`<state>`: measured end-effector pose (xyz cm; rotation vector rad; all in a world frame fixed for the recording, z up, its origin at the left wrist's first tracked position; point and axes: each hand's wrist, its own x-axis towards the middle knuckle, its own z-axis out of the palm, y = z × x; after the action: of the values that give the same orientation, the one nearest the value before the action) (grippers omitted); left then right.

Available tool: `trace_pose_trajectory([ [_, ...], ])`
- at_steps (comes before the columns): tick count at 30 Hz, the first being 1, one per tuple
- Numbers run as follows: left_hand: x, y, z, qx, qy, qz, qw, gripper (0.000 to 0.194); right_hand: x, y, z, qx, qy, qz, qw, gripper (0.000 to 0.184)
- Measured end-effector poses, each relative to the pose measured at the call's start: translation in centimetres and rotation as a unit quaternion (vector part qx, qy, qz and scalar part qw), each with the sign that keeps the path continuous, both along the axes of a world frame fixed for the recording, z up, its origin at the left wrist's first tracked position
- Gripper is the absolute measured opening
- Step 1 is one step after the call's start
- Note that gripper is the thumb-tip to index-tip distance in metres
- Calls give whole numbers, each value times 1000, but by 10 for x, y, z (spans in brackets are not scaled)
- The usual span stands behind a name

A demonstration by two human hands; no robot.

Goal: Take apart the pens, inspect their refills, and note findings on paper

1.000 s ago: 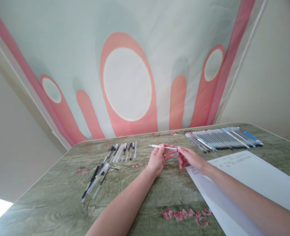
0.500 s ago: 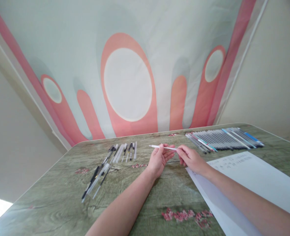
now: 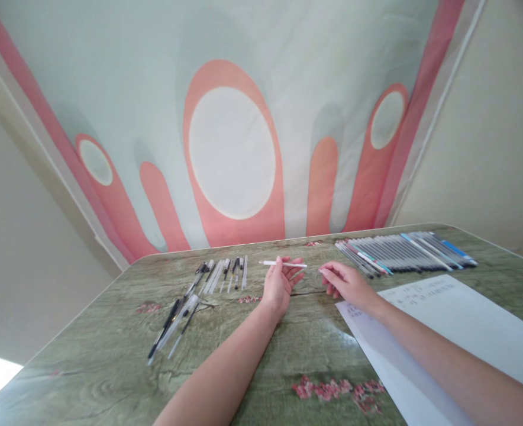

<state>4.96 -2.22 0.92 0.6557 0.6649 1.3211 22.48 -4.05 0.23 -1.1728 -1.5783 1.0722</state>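
My left hand, palm turned up, pinches a slim white pen between thumb and fingers. The pen lies nearly level, its thin point toward the left and its other end toward my right hand. A short gap to the right, my right hand has thumb and forefinger pressed together. Something small and pale shows at those fingertips, too small to name. Left of my hands lie several pen parts, clear tubes and black pieces. Nearer to me is a loose pile of clear and black pen parts.
A long row of pens, mostly grey with a few blue ones, lies at the back right. A white paper sheet with faint writing lies under my right forearm. The wood-patterned table meets a printed cloth behind it.
My hands have drawn apart. The pen has moved left with my left hand, and its right end has come away from my right fingertips. My right hand has hardly moved.
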Motion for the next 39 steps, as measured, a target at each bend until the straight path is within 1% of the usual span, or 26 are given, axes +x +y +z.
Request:
trace_pose_trajectory([
  [3, 0, 0, -1, -3, -7, -2, 1000, 26, -1, 2, -3, -29, 50, 23, 998, 29],
  [6, 1, -1, 0, -6, -10, -9, 1000, 26, -2, 2, -4, -65, 123, 53, 989, 29],
  [9, 3, -3, 0, -10, -7, -15, 1000, 27, -2, 1, -2, -76, 181, 76, 978, 27],
  [11, 4, -3, 0, -11, -7, -20, 1000, 27, -3, 0, 0, -74, 201, 86, 973, 27],
  [14, 4, -4, -1, -14, -10, -28, 999, 27, -4, -1, 0, -71, 200, 89, 973, 28],
  [21, 5, -4, -2, -24, -25, -37, 999, 26, -3, -2, -4, -66, 169, 95, 979, 30],
  [27, 5, -3, -5, -27, -36, -45, 998, 25, -4, -4, -1, -62, 169, 98, 979, 30],
  [34, 6, -5, -1, -38, -31, -45, 998, 26, -5, -7, 4, -72, 229, 129, 962, 23],
  [39, 5, -5, -1, -44, -35, -38, 998, 26, -2, -6, 3, -97, 271, 143, 947, 19],
])
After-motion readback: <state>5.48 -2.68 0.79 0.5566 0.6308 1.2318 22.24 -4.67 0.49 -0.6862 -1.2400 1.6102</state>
